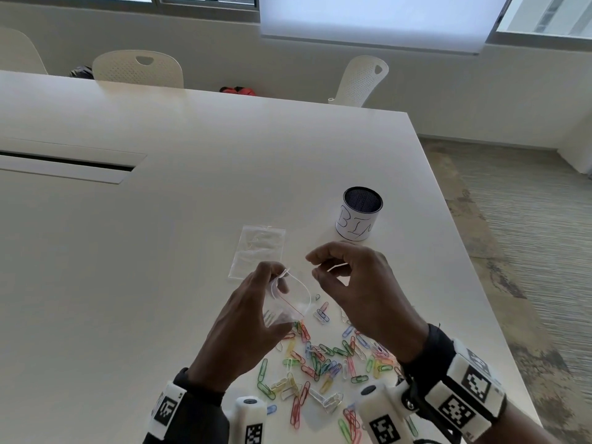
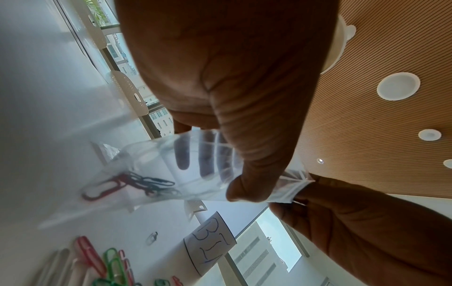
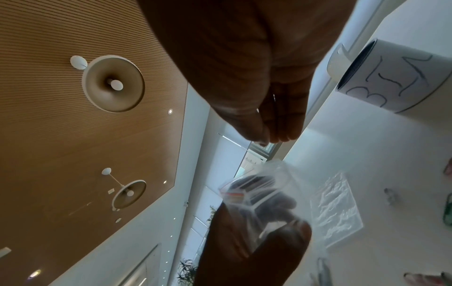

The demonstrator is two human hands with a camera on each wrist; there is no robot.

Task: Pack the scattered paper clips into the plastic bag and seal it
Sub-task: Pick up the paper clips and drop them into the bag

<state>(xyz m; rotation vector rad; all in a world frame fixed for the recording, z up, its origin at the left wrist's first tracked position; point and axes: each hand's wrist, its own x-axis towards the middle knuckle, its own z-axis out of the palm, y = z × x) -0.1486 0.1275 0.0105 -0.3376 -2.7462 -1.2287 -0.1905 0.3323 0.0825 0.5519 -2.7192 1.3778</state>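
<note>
My left hand (image 1: 275,283) holds a small clear zip bag (image 1: 288,304) with a red seal line above the table, thumb in front and fingers behind it, its mouth open to the right. In the left wrist view the bag (image 2: 151,154) holds a few paper clips (image 2: 127,183), one red and the others dark. My right hand (image 1: 315,267) hovers just right of the bag's mouth, its thumb and fingers pinching a pale paper clip (image 1: 334,267). Several coloured paper clips (image 1: 320,363) lie scattered on the white table (image 1: 160,219) below both hands.
A second clear bag (image 1: 259,251) lies flat on the table beyond my left hand. A mesh cup labelled BIN (image 1: 358,216) stands at the far right, near the table's right edge. White chairs (image 1: 137,68) line the far side.
</note>
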